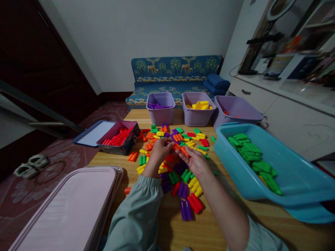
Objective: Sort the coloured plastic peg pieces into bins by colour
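Over the middle of the table, my right hand (195, 161) is closed around orange bullet-shaped plastic pieces (185, 151). My left hand (161, 150) is beside it, thumb and fingers pinched at the left end of the same orange row. Whether that row is one joined piece or separate ones I cannot tell. Below and around both hands lies a loose spread of similar pieces, among them yellow ones (195, 186), purple ones (186, 210), red ones (195, 203) and green ones (185, 175). My left forearm covers part of the spread.
Lilac bins stand at the back, with purple pieces (160, 106), yellow pieces (200, 105) and a few orange-red ones. A blue tub (232, 170) with green pieces is at right. At left sit an open tin (115, 149) of red pieces and a pink lid (75, 195).
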`<state>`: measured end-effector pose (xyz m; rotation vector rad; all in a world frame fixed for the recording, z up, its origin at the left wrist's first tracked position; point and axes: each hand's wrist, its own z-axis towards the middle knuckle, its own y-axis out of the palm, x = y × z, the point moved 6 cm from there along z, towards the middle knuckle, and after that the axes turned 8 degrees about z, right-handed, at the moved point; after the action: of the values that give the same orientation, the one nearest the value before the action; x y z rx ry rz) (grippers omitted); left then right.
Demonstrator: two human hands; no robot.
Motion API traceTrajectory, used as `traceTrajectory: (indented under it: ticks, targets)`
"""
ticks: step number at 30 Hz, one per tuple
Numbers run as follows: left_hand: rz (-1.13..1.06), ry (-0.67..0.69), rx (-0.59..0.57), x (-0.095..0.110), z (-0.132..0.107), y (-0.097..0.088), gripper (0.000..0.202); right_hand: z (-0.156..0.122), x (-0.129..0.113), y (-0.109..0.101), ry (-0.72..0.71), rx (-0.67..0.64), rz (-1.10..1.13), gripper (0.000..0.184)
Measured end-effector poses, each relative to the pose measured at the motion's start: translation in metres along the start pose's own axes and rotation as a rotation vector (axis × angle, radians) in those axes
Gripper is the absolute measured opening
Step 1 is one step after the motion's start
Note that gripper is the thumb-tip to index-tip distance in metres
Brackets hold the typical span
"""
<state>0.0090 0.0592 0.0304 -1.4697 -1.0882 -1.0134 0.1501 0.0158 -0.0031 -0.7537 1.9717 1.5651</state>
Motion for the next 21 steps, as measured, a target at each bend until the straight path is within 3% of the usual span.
traceTrajectory:
  ticks: [7, 14, 21]
  targets:
    - [0.167, 0.085, 0.036, 0.003, 0.000, -0.003, 0.015, -0.002, -0.009, -0.009, -0.047, 0.157, -0.151, 0.039]
    - [-0.104, 0.107, -0.189, 0.007, -0.003, 0.019, 0.026, -0.009, -0.017, 0.011, -0.095, 0.000, -0.265, 0.045]
    - [-0.146, 0.161, -0.107, 0.005, 0.000, 0.016, 0.042, -0.015, -0.037, 0.004, -0.276, 0.093, -0.398, 0.046]
